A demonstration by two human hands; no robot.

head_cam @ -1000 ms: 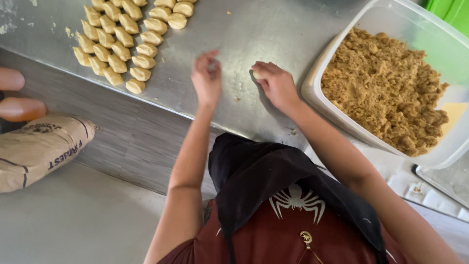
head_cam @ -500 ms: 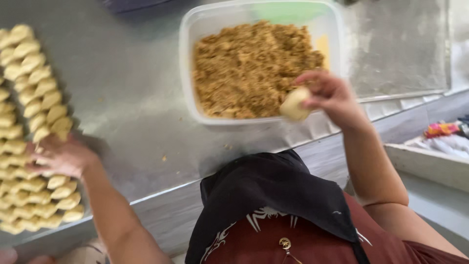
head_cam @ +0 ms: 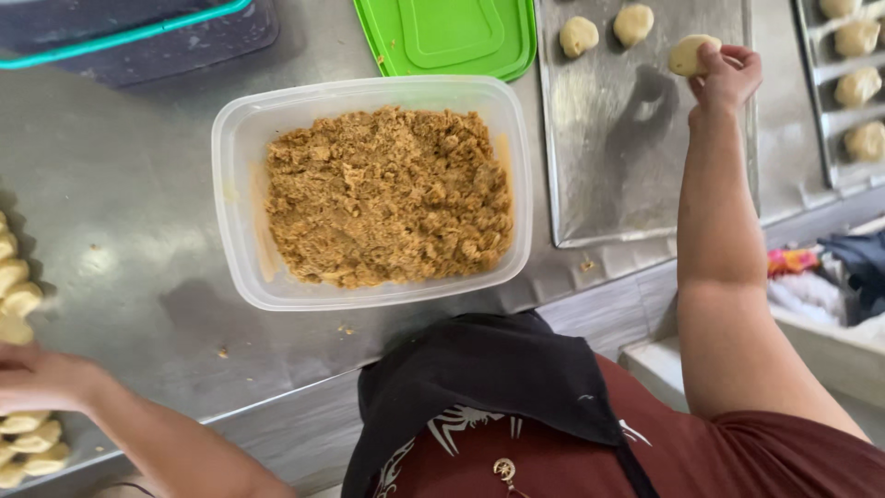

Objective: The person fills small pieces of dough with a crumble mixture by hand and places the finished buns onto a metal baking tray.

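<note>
The right hand [head_cam: 726,78], which was by the filling tub [head_cam: 369,189] half a second ago, now pinches a dough ball [head_cam: 691,55] over the baking tray [head_cam: 645,166] right of the tub. The left hand [head_cam: 41,378] has stayed at the dough pieces [head_cam: 18,304] left of it; its fingers' state cannot be told.

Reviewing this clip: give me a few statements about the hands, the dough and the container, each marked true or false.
1. The right hand holds a dough ball over the metal tray. True.
2. The clear plastic container is empty. False: it holds brown crumbly filling.
3. The green lid covers the container. False: it lies on the counter behind it.
4. The left hand is at the rows of dough pieces. True.
</note>
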